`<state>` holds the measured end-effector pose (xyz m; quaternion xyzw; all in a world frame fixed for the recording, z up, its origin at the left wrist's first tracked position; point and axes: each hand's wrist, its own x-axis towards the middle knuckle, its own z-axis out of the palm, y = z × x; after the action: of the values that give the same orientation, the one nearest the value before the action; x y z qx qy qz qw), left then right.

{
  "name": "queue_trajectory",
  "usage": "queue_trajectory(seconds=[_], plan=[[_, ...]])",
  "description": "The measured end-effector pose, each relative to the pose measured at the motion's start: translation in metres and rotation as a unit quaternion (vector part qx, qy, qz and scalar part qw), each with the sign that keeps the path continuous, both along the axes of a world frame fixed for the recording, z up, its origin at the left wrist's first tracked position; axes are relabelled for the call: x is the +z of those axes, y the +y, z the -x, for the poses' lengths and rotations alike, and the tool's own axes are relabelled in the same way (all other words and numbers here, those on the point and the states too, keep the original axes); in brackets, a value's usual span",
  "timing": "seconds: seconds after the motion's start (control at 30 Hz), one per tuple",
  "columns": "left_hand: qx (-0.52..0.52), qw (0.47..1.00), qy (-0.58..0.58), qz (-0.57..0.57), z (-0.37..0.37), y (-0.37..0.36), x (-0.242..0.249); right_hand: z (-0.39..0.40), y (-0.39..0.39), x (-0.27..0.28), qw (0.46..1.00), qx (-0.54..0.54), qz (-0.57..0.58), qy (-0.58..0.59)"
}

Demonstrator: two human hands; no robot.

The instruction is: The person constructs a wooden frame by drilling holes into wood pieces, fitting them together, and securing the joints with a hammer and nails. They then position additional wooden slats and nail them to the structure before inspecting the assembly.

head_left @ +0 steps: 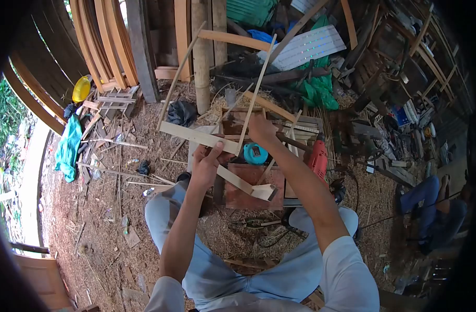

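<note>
My left hand (207,162) grips a flat, pale wooden slat (188,133) from below, thumb on its face near the right end. A thin wooden strip (252,106) rises from that end, and my right hand (262,131) is closed around its lower part. From the slat's left end rises another thin strip (178,80). Just under my right hand sits a teal tape measure (255,154). Below my left hand, a second pale slat (237,179) slants across a low reddish-brown wooden block (235,198), with a short angled piece (264,191) at its end.
A red power tool (319,160) lies right of the block, with a dark cable nearby. Offcuts and shavings cover the floor (113,208). Door-frame timbers (105,41) lean at the back left. A seated person (430,203) is at the far right.
</note>
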<state>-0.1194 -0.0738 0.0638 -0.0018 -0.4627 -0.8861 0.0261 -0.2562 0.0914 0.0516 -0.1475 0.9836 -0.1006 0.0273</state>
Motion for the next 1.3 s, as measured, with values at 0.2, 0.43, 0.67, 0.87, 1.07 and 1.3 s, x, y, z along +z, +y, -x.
queue_trajectory(seconds=[0.2,0.43,0.67,0.87,1.07,1.3], plan=[[-0.008,0.999,0.017,-0.04,-0.032,0.003,0.043,0.004,0.009,0.009,0.998,-0.016,0.049,-0.039],[-0.031,0.997,0.008,-0.07,-0.058,0.017,0.074,0.003,0.011,0.005,0.991,-0.009,0.129,0.035],[-0.059,0.997,0.013,-0.052,-0.071,0.023,0.088,-0.006,0.032,0.018,0.987,-0.038,0.157,-0.012],[-0.077,0.997,0.011,0.019,-0.082,0.031,0.107,-0.085,0.108,0.047,0.943,-0.11,0.308,0.056],[-0.078,0.994,-0.004,0.077,-0.087,0.031,0.101,-0.185,0.129,0.078,0.742,-0.206,0.638,-0.015],[-0.085,0.99,-0.017,0.109,-0.089,0.038,0.096,-0.239,0.088,0.095,0.76,-0.141,0.631,0.064]])
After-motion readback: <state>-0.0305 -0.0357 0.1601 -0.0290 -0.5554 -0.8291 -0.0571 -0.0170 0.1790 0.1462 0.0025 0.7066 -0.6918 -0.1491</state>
